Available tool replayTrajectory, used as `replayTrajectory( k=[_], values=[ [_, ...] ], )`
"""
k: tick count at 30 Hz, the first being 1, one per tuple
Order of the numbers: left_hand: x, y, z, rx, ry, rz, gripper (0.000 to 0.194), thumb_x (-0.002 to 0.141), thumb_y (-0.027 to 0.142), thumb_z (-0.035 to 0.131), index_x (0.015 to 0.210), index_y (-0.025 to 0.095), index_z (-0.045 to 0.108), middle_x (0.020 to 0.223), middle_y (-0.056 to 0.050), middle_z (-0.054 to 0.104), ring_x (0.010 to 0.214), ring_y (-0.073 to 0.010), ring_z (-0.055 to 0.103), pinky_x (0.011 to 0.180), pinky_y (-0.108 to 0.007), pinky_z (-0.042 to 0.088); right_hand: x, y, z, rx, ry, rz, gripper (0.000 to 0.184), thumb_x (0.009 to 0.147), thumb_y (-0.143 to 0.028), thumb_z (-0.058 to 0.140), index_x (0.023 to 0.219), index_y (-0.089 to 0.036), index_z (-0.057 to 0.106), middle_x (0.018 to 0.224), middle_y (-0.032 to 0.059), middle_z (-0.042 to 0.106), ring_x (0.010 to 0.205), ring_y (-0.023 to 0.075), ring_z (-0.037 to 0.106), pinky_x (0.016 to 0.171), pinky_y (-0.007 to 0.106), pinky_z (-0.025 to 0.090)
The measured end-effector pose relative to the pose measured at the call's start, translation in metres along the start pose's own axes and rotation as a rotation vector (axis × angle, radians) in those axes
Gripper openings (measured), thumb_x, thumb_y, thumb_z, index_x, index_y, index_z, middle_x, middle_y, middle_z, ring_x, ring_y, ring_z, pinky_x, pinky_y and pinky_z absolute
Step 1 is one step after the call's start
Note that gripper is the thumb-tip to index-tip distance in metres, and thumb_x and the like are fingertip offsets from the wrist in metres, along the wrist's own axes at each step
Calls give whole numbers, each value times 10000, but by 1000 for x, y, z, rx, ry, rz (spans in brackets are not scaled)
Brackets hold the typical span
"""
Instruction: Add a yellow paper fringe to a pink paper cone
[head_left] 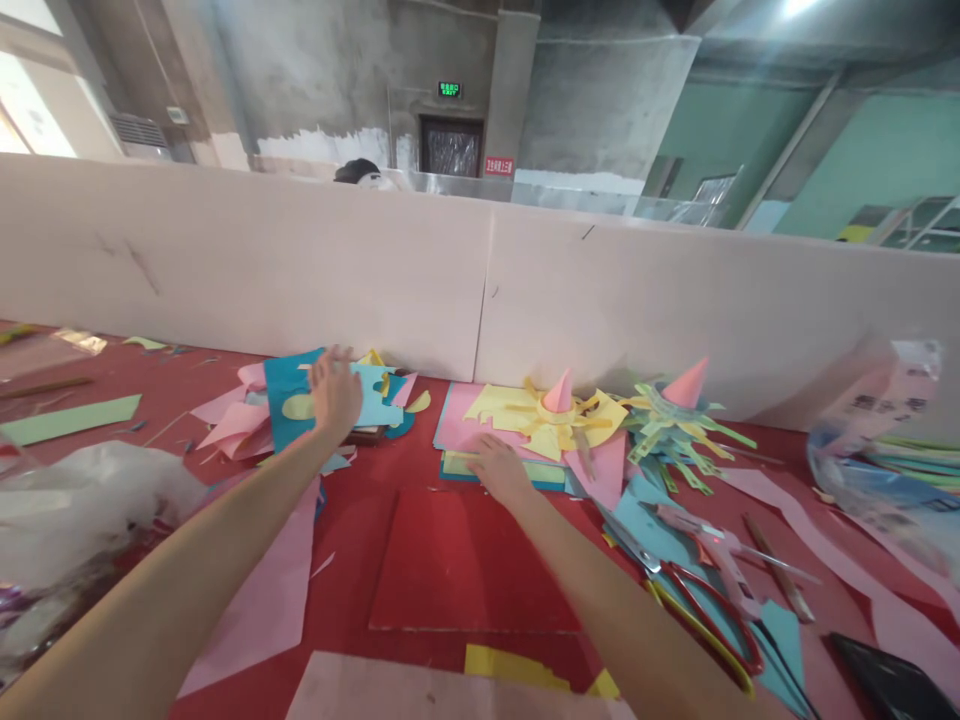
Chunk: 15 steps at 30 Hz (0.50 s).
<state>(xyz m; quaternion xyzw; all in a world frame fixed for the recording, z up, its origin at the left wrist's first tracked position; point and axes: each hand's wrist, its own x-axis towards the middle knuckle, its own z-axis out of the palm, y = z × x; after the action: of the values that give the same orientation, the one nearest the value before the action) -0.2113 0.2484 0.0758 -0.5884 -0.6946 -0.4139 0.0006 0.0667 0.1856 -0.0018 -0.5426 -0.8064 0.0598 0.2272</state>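
Observation:
My left hand reaches over a pile of cut paper, fingers stretched out, at a blue sheet with a hole cut in it; whether it touches the sheet I cannot tell. Light blue paper lies just right of it. My right hand rests, fingers extended, at the front edge of a stack of pink paper and pale yellow strips. On that stack lies a cut yellow sheet with a pink paper cone. A second cone with green and yellow paper fringes stands farther right.
A red board lies between my arms. At right are red-handled scissors, a pink glue gun and a black phone. Clear plastic bags sit at left. A pale partition closes off the table's back.

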Motion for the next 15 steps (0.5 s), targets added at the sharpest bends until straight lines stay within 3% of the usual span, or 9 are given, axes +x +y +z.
replayTrajectory(
  k=[3, 6, 10, 15],
  values=[
    [-22, 28, 25, -78, -318, 170, 329, 830, 218, 471, 1148, 218, 557, 1240, -69, 544, 1176, -233, 458, 1021, -335, 299, 1, 0, 4, -101, -29, -16, 327, 850, -216, 500, 1161, -129, 555, 1249, 150, 543, 1191, 235, 460, 1000, 389, 335],
    [-46, 47, 60, -121, -477, 158, 214, 785, 228, 552, 978, 197, 640, 1038, -71, 646, 986, -213, 580, 893, -295, 412, 3, 0, 3, -176, -66, -47, 289, 863, -142, 449, 1124, -104, 568, 1208, 173, 565, 1157, 227, 494, 979, 368, 360],
    [-66, 61, 96, -165, -486, 0, 221, 826, 244, 537, 1003, 128, 603, 1031, -109, 624, 973, -202, 578, 877, -354, 435, 2, -4, -3, -233, -118, -97, 259, 871, -93, 405, 1047, -109, 594, 1098, 169, 616, 1083, 209, 544, 915, 324, 413],
    [-76, 66, 117, -243, -373, -220, 327, 860, 335, 506, 1134, 157, 521, 1153, -85, 545, 1000, -205, 552, 839, -423, 473, 1, -6, -11, -259, -141, -107, 269, 843, -47, 416, 1040, -114, 586, 1023, 162, 639, 1011, 218, 579, 817, 299, 454]
  ],
)
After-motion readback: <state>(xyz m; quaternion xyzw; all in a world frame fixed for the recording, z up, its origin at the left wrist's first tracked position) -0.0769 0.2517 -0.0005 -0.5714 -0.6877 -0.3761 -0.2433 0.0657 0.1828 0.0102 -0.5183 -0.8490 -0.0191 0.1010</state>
